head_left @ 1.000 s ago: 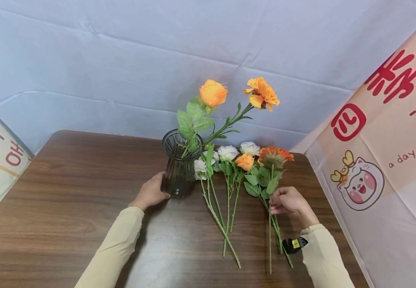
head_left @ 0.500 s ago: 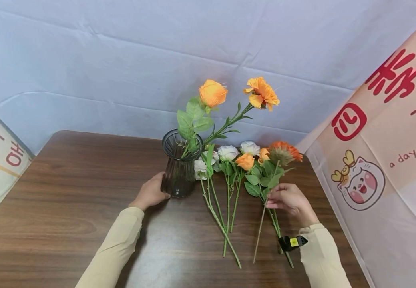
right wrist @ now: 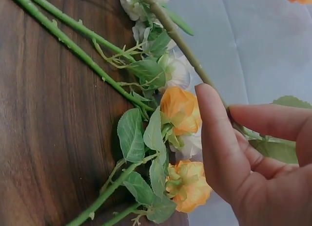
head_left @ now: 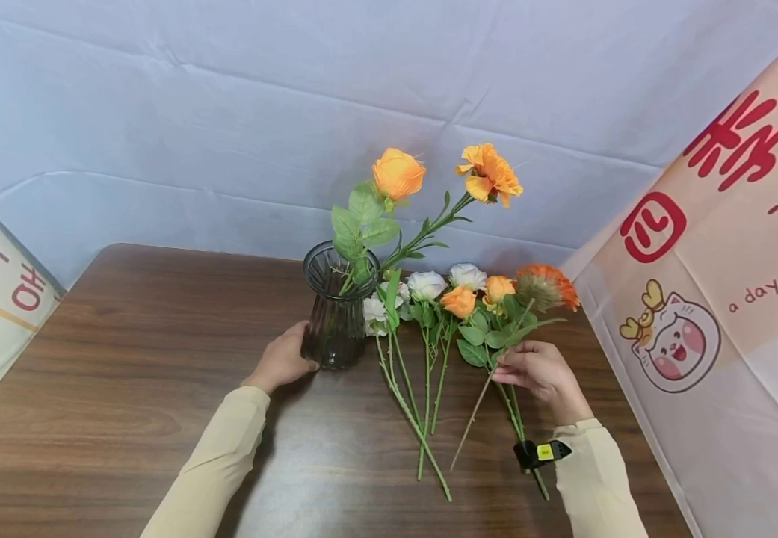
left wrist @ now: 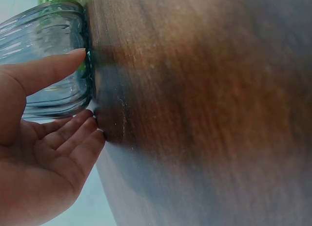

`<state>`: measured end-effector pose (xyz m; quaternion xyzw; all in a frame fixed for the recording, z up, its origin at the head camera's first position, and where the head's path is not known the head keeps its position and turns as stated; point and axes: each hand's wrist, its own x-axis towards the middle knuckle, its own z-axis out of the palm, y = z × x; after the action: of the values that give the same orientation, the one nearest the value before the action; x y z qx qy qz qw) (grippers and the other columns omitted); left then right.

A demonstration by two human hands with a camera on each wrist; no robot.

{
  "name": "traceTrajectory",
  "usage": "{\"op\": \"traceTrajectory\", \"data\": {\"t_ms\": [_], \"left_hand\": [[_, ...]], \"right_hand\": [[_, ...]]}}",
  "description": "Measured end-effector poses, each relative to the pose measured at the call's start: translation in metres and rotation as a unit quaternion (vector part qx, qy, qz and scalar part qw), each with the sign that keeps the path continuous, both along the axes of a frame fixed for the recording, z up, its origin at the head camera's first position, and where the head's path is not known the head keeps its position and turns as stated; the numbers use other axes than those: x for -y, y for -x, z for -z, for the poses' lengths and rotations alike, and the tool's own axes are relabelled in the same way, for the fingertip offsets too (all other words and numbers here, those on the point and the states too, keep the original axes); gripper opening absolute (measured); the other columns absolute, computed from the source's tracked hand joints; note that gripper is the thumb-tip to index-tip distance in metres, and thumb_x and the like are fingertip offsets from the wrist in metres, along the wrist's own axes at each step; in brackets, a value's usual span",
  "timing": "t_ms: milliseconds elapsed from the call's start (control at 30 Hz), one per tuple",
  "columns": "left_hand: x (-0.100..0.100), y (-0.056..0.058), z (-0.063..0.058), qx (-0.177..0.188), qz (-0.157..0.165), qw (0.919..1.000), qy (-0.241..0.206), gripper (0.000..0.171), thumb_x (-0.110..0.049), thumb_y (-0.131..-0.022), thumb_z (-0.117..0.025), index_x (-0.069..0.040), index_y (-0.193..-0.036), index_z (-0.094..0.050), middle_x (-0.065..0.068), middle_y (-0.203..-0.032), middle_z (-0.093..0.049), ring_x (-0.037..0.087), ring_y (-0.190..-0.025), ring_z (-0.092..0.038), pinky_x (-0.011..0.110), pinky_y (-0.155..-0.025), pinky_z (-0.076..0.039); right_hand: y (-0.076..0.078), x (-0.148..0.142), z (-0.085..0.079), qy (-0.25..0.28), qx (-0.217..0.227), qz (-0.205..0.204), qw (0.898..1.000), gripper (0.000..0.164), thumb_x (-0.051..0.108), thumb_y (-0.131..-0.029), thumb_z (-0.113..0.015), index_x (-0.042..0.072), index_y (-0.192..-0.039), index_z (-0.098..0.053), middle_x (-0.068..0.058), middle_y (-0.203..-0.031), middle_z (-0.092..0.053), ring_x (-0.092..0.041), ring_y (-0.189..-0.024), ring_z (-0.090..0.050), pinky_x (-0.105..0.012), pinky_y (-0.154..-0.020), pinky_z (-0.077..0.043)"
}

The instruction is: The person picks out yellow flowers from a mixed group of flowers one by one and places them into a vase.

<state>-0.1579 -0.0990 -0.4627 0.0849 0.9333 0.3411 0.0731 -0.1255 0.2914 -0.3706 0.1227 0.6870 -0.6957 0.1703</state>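
A dark ribbed glass vase (head_left: 336,336) stands upright on the table, an orange rose (head_left: 398,174) and a ruffled orange flower (head_left: 489,175) leaning out of its mouth. Low at its base, my left hand (head_left: 284,359) holds it; the left wrist view has the thumb (left wrist: 53,70) across the glass and the fingers along the other side. Between thumb and fingers, my right hand (head_left: 540,373) pinches the stem of an orange daisy-like flower (head_left: 546,290). Its head tilts to the back right and its bare stem (right wrist: 183,46) slants toward the front left, over the other flowers.
Between vase and right hand lie white roses (head_left: 426,285) and orange roses (head_left: 459,302), their green stems (head_left: 407,407) pointing forward on the brown table (head_left: 160,359). Pale cloth (head_left: 247,134) hangs behind, and a printed banner (head_left: 718,246) borders the right side.
The daisy-like flower has swung: its head moved right and its stem end moved left and back. My right hand shifted slightly left. The left hand and vase stayed still.
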Motion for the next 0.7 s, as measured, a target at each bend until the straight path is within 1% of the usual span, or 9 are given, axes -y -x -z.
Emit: {"op": "traceTrajectory", "data": {"t_ms": [133,200,300,367,400,533,700], "left_hand": [[0.0006,0.0001,0.0000,-0.004,0.000,1.0000,-0.001,0.077,-0.014,-0.070,-0.076,0.007,-0.132,-0.036,0.025,-0.127,-0.048,0.041,-0.111,-0.049,0.053,-0.093,-0.038],[0.0006,0.0000,0.0000,-0.005,0.000,1.0000,-0.001,0.077,-0.014,-0.070,-0.076,0.007,-0.132,-0.037,0.025,-0.127,-0.048,0.040,-0.111,-0.049,0.053,-0.093,-0.038],[0.0003,-0.0002,-0.0004,-0.002,0.001,1.0000,-0.001,0.077,-0.014,-0.070,-0.076,0.007,-0.133,-0.036,0.025,-0.128,-0.047,0.041,-0.111,-0.048,0.053,-0.093,-0.037],[0.0001,-0.0004,-0.0007,-0.002,0.001,1.0000,0.001,0.077,-0.014,-0.070,-0.076,0.007,-0.132,-0.036,0.025,-0.127,-0.047,0.041,-0.111,-0.048,0.053,-0.093,-0.037],[0.0001,-0.0005,-0.0011,-0.002,0.001,1.0000,0.001,0.077,-0.014,-0.070,-0.076,0.007,-0.132,-0.036,0.025,-0.128,-0.047,0.041,-0.111,-0.048,0.053,-0.093,-0.037],[0.0000,-0.0009,-0.0019,-0.001,0.000,1.0000,0.003,0.077,-0.014,-0.070,-0.075,0.007,-0.133,-0.036,0.025,-0.128,-0.047,0.041,-0.111,-0.049,0.053,-0.092,-0.038],[-0.0003,-0.0009,-0.0020,-0.002,0.000,1.0000,0.001,0.077,-0.014,-0.070,-0.076,0.006,-0.133,-0.036,0.024,-0.127,-0.048,0.040,-0.110,-0.050,0.053,-0.091,-0.038]], "right_hand": [[-0.0001,0.0004,0.0019,0.004,-0.003,0.003,1.000,0.025,-0.013,-0.087,-0.043,-0.024,-0.107,-0.035,-0.013,-0.081,-0.056,-0.021,-0.068,-0.064,-0.032,-0.069,-0.054],[-0.0007,0.0007,0.0031,0.010,-0.003,0.006,1.000,0.027,-0.013,-0.087,-0.042,-0.025,-0.109,-0.034,-0.013,-0.081,-0.056,-0.021,-0.069,-0.063,-0.032,-0.070,-0.054],[-0.0016,0.0011,0.0055,0.026,0.000,0.010,1.000,0.018,-0.013,-0.087,-0.043,-0.022,-0.102,-0.040,-0.012,-0.078,-0.058,-0.021,-0.068,-0.064,-0.032,-0.070,-0.054],[-0.0022,0.0014,0.0065,0.041,0.005,0.017,0.999,0.009,-0.013,-0.087,-0.043,-0.017,-0.094,-0.047,-0.013,-0.075,-0.059,-0.021,-0.067,-0.064,-0.033,-0.070,-0.054],[-0.0024,0.0014,0.0069,0.050,0.008,0.018,0.999,0.008,-0.013,-0.087,-0.043,-0.014,-0.090,-0.050,-0.013,-0.074,-0.059,-0.022,-0.068,-0.064,-0.033,-0.071,-0.054],[-0.0033,0.0023,0.0078,0.082,0.023,0.038,0.996,0.020,-0.013,-0.087,-0.041,-0.006,-0.078,-0.057,-0.013,-0.073,-0.058,-0.023,-0.069,-0.064,-0.034,-0.072,-0.054],[-0.0040,0.0034,0.0094,0.104,0.036,0.058,0.992,0.027,-0.013,-0.088,-0.040,-0.002,-0.074,-0.061,-0.012,-0.072,-0.059,-0.023,-0.069,-0.064,-0.035,-0.073,-0.054]]}}
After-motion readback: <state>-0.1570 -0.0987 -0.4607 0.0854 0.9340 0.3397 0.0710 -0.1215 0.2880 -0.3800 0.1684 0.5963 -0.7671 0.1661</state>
